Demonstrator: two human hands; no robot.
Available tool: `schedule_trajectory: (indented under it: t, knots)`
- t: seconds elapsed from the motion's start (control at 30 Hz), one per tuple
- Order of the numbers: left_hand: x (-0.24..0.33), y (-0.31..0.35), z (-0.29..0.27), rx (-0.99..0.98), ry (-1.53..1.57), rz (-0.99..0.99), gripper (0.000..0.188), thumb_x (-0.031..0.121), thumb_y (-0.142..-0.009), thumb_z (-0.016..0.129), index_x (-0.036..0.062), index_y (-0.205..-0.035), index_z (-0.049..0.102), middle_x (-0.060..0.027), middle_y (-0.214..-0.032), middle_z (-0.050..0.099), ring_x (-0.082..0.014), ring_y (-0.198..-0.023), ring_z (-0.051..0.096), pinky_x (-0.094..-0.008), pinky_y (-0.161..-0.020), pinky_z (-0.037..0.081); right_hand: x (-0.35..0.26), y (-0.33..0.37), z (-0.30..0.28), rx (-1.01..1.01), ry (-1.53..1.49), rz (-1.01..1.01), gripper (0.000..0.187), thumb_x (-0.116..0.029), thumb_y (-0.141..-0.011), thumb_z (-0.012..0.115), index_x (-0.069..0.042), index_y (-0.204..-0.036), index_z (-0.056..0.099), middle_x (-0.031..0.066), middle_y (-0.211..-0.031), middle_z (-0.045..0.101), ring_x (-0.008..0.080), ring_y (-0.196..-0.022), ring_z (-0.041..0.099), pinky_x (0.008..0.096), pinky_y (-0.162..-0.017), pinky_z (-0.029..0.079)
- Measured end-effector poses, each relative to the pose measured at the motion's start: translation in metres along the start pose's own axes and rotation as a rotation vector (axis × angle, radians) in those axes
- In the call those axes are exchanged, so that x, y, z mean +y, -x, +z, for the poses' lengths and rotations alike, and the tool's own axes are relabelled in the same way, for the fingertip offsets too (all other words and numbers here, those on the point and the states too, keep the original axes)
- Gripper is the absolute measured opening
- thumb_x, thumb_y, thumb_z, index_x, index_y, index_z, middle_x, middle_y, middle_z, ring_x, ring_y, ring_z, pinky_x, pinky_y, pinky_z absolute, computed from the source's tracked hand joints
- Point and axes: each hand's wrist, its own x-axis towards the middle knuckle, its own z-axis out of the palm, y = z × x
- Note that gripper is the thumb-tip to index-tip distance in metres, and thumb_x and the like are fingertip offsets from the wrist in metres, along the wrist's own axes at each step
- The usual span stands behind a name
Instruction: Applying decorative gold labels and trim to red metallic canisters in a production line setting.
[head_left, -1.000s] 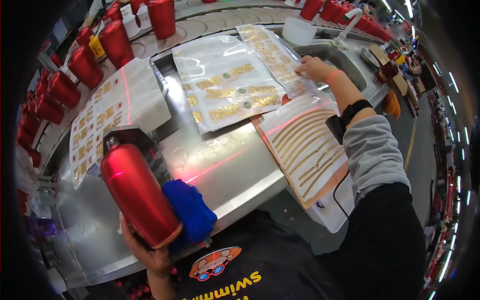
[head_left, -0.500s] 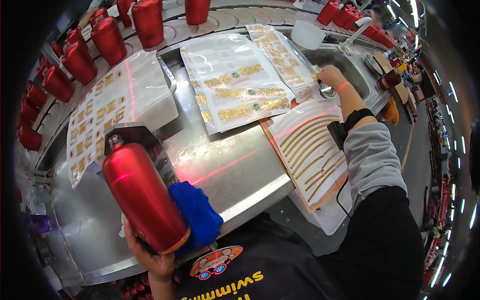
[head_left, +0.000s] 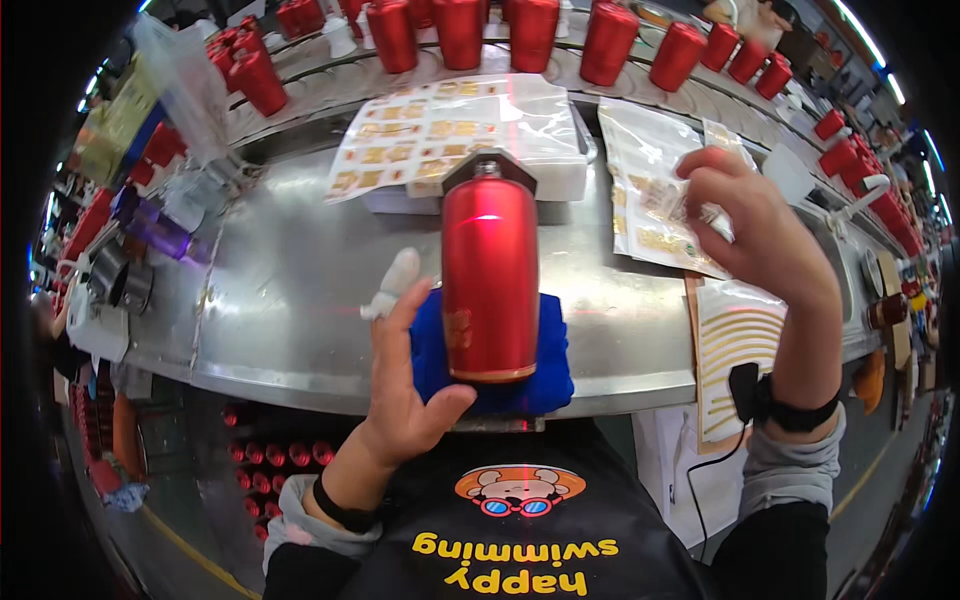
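Note:
A shiny red metal bottle [head_left: 490, 285] lies with its base toward me and its neck at a dark angular stand [head_left: 520, 172]. Under its lower part is a blue cloth [head_left: 556, 350]. My left hand [head_left: 400, 395] is open beside the base, thumb and fingers apart; whether it touches the bottle is unclear. White coverings [head_left: 393, 283] show at its fingertips. My right hand [head_left: 745, 220] is raised over the plastic-covered sheets [head_left: 635, 165] with gold designs, its fingers curled but apart. I make out nothing in it. A black band with a cable is on the right wrist.
More gold-patterned sheets [head_left: 470, 110] lie on a white block behind the stand. Papers with curved gold strips [head_left: 735, 350] overhang the metal table's front edge. Red bottles [head_left: 535, 35] line a conveyor at the back. A sink tap [head_left: 865, 195] stands far right, a purple bottle [head_left: 165, 235] at left.
My view has swung left. My right hand has come away from the sink to above the sheets. My left hand has loosened from the red bottle's base, its fingers spread.

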Motion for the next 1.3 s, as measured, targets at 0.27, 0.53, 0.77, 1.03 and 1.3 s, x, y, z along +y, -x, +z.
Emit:
schedule_trajectory:
  t: [0.27,0.53,0.77,1.03,1.3]
  knots:
    - [0.025,-0.051,0.013,0.075,-0.271,0.162,0.017,0.019,-0.084,0.07,0.0078,-0.097,0.065,-0.028,-0.131,0.049,-0.0418,-0.12,0.041,-0.0467,-0.105,0.027,-0.087,-0.039,0.053,0.117,-0.287,-0.229,0.013,0.002,-0.076,0.066,-0.001,-0.086,0.057,0.0134,-0.103,0.059,0.0308,-0.092,0.059,0.037,-0.078,0.049]
    - [0.014,-0.033,0.022,0.136,0.192,-0.064,0.007,0.011,-0.094,0.061,0.0056,-0.098,0.062,-0.0198,-0.14,0.045,-0.0256,-0.128,0.042,-0.0383,-0.108,0.03,-0.092,-0.014,0.104,0.294,-1.153,0.277,0.018,-0.015,-0.087,0.07,-0.002,-0.097,0.063,0.0094,-0.111,0.061,0.0175,-0.103,0.057,0.0296,-0.087,0.045]
    - [0.009,-0.004,0.017,0.223,0.133,-0.059,0.03,0.006,-0.081,0.069,0.0072,-0.11,0.062,-0.019,-0.118,0.059,-0.0316,-0.104,0.055,-0.0439,-0.097,0.041,-0.082,-0.008,0.09,0.383,-1.029,0.199,0.004,-0.004,-0.093,0.059,0.0,-0.092,0.059,0.0083,-0.115,0.058,0.0046,-0.074,0.048,0.0194,-0.067,0.042]
    - [0.011,0.008,0.018,-0.095,-0.554,0.583,0.027,0.013,-0.08,0.063,0.0164,-0.106,0.064,0.0012,-0.098,0.067,-0.0217,-0.111,0.051,-0.0463,-0.107,0.032,-0.07,0.015,0.09,0.429,-0.863,0.247,0.009,-0.008,-0.089,0.065,-0.001,-0.087,0.059,0.0081,-0.107,0.061,0.0109,-0.088,0.053,0.0241,-0.078,0.043]
    - [-0.004,0.013,0.015,0.033,-0.504,0.184,0.092,0.042,-0.079,0.075,-0.0043,-0.143,0.029,-0.0179,-0.134,0.049,-0.0354,-0.11,0.057,-0.0584,-0.11,0.023,-0.086,-0.006,0.048,0.135,-0.543,0.049,0.009,-0.004,-0.083,0.067,-0.001,-0.085,0.058,0.0138,-0.107,0.058,0.0295,-0.092,0.06,0.0354,-0.078,0.048]
